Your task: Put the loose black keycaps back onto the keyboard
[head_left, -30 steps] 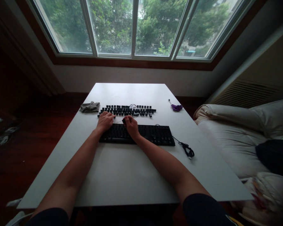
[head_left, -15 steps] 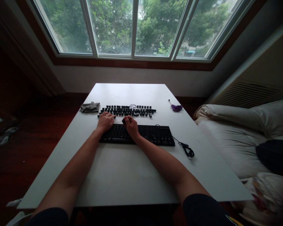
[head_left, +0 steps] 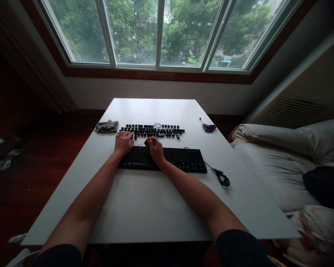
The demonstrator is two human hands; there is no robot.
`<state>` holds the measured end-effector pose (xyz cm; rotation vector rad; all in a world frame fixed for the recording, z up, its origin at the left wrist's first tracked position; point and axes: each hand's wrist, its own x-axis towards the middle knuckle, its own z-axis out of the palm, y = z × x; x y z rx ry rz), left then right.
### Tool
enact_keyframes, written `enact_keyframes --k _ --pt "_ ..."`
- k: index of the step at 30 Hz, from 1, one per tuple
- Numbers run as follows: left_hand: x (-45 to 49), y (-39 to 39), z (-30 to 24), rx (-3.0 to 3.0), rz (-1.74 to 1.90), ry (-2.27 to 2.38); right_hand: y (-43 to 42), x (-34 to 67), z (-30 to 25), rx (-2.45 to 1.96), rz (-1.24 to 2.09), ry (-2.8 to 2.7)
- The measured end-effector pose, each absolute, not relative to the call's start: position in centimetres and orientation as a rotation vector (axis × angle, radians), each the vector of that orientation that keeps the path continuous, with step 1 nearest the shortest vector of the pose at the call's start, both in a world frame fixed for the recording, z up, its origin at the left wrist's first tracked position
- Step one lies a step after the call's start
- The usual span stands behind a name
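A black keyboard (head_left: 180, 159) lies across the table, its left part bare of most keycaps as far as I can see. Rows of loose black keycaps (head_left: 150, 130) are laid out behind it. Over the left end of these rows is my left hand (head_left: 124, 142), fingers stretched and a little apart, fingertips at the keycaps; what lies under them is hidden. My right hand (head_left: 155, 149) is closed above the keyboard's back edge. Pinched in it is a small black keycap puller (head_left: 146, 143), with thin wire sticking out to the left.
A grey cloth (head_left: 107, 127) lies at the table's left edge. On the right are a purple cloth (head_left: 209, 128) with a thin brush-like stick (head_left: 201, 121) and the keyboard's bundled cable (head_left: 222, 179). A pale sofa (head_left: 267, 159) stands to the right of the white table (head_left: 156, 211).
My left hand has shifted slightly at the keycaps, its thumb drawing back a little to the left, so a keycap beside it shows more. The right hand stays almost still.
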<state>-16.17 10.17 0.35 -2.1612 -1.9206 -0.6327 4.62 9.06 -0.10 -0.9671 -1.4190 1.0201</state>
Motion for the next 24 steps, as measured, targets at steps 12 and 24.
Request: enact_keyframes --k 12,24 --pt "-17.1 10.4 0.0 -2.047 -0.704 -2.037 9.0 4.7 -0.1 -0.960 1.023 -1.426" --pt "-17.4 10.7 -0.6 -2.103 -0.687 -1.931 9.1 4.6 -0.3 -0.962 1.023 -1.427"
